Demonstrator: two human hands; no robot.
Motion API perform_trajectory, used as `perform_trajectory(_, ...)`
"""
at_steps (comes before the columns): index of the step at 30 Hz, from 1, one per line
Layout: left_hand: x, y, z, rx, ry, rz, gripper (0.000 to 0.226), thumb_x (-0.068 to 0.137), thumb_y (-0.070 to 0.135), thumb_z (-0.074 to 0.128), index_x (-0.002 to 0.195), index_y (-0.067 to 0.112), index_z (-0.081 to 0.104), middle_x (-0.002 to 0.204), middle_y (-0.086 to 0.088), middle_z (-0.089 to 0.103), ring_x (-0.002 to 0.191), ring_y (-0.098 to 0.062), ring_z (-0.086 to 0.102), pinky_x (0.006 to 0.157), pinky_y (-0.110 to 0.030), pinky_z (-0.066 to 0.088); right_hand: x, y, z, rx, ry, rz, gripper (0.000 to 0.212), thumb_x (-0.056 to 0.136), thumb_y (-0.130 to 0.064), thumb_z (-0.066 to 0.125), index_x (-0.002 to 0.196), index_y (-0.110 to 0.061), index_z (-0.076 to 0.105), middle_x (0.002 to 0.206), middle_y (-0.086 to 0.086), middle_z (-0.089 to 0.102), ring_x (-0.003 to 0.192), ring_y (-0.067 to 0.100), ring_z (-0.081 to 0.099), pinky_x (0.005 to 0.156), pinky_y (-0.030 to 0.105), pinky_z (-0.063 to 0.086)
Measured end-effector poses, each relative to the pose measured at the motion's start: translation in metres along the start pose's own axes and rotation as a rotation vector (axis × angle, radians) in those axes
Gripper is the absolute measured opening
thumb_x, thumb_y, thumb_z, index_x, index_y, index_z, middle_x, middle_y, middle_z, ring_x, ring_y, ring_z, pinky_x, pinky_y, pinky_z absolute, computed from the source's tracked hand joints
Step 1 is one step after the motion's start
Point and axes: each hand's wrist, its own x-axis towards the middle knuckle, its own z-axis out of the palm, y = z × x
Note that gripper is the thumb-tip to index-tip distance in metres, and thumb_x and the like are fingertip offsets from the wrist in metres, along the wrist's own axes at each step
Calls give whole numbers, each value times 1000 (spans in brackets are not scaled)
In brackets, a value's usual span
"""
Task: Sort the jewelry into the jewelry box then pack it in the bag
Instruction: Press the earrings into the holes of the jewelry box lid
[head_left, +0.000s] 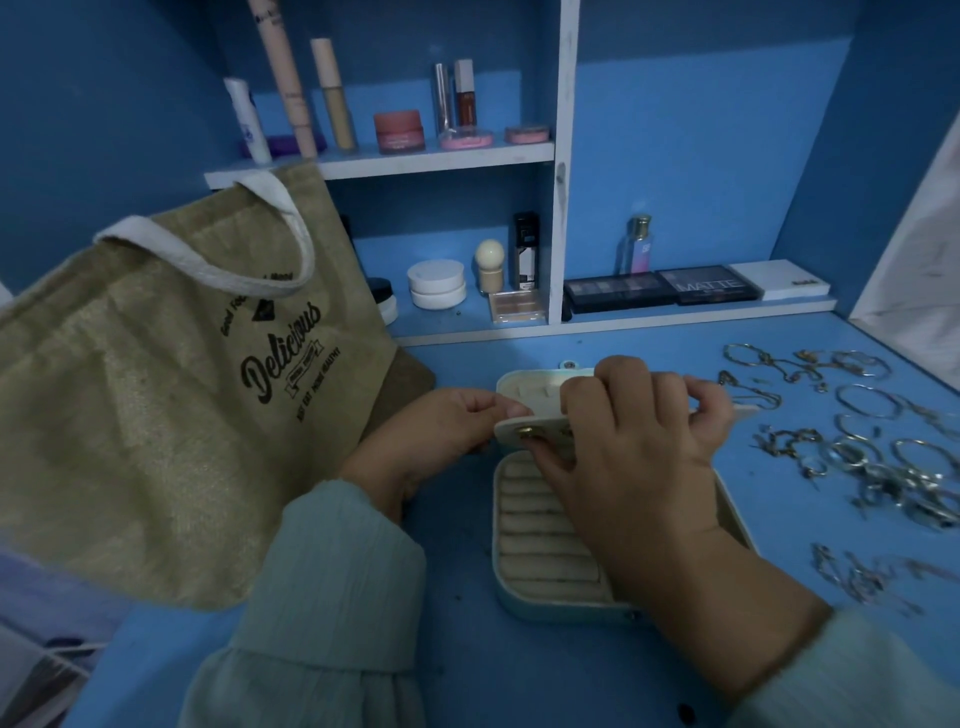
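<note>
On the blue desk (519, 675), two hands (447, 423) (639, 441) pinch one jewelry box (524, 597) insert (540, 421).

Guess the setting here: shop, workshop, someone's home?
Most likely a home vanity or dressing table. The blue shelves hold cosmetics: lip products, a pink jar, eyeshadow palettes. Loose jewelry lies on the tabletop beside an open jewelry box.
</note>
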Motion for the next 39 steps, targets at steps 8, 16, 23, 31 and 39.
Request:
perform_trajectory(8,-1,0,0,-17,-2,7,32,88,19,59,61,30,73,75,5,64,80,-15,47,68,-20,40,0,0,0,0,-2,-1,36,80,-47,61,83,-14,44,87,8,54,77,23,35,83,46,30)
perform_trajectory(16,-1,0,0,-28,25,-4,29,86,17,61,62,28,73,71,11,66,73,-5,51,68,-20,38,0,0,-1,9,-6,-2,36,79,-46,62,84,-14,45,87,8,54,77,23,35,83,46,29)
perform_trajectory(23,-2,-1,0,-33,40,5,28,86,18,61,63,29,71,77,12,68,70,0,52,66,-19,37,0,0,-1,2,-8,-6,36,80,-46,61,85,-14,45,88,8,54,77,22,34,83,46,29)
perform_trajectory(31,0,0,2,-61,53,-10,23,85,17,63,65,24,71,77,8,68,71,-5,49,60,-16,37,0,-1,-1,4,-1,-5,39,75,-44,67,85,-15,44,87,7,54,77,23,34,83,44,29)
perform_trajectory(39,4,-2,-4,-23,10,-42,22,81,21,66,63,31,75,76,11,69,81,-12,49,68,-19,38,0,-1,0,5,4,3,36,79,-45,64,83,-15,44,85,7,53,76,23,34,82,44,29)
